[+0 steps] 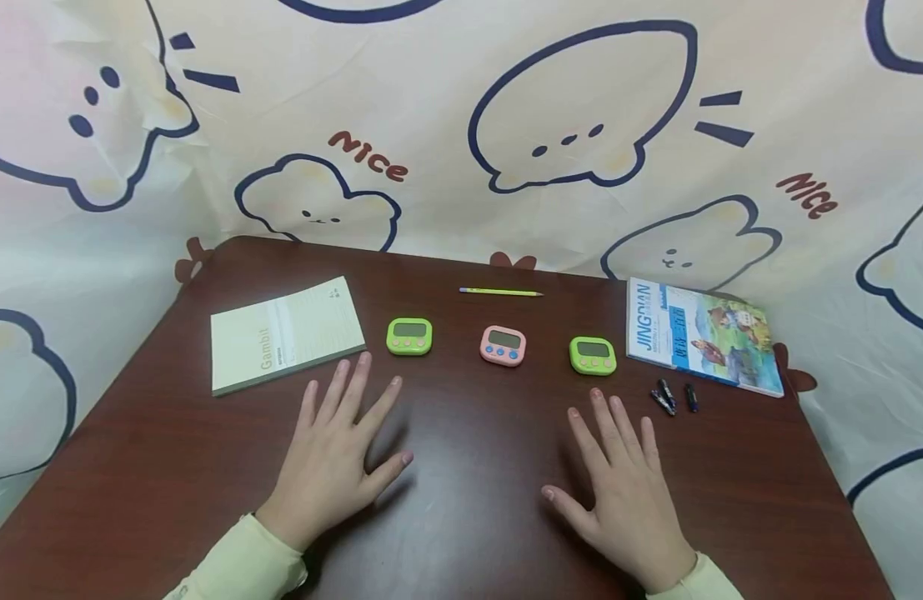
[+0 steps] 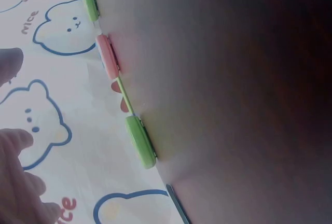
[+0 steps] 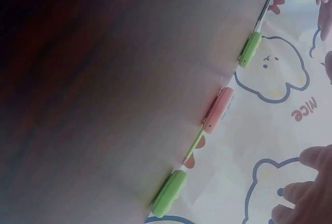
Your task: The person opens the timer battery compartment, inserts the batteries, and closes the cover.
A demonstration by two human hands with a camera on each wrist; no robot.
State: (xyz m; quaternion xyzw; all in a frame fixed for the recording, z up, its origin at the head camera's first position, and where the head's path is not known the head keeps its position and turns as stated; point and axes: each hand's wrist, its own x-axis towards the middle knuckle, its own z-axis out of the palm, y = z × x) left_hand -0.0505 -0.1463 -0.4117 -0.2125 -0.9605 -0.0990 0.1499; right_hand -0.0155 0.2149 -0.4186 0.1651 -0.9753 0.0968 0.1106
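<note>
My left hand (image 1: 328, 462) is spread over the dark table, fingertips just short of the notebook (image 1: 288, 335) marked "Gambit" and nothing held. On the other side my right hand (image 1: 624, 492) is spread too, holding nothing, its fingers below a green digital timer (image 1: 592, 356). A pink timer (image 1: 503, 346) lies between that one and another green timer (image 1: 409, 337), in a row ahead of the hands. In the left wrist view, fingers (image 2: 18, 182) of the left hand show at the left edge; the right wrist view has the right hand's fingers (image 3: 306, 187) at its right edge.
Behind the timers lies a yellow-green pencil (image 1: 501, 292). A colourful book (image 1: 704, 337) is at the back right, with several small dark pieces (image 1: 664, 397) in front of it. A cartoon-printed cloth (image 1: 431, 125) hangs behind the table (image 1: 476, 500) and along its sides.
</note>
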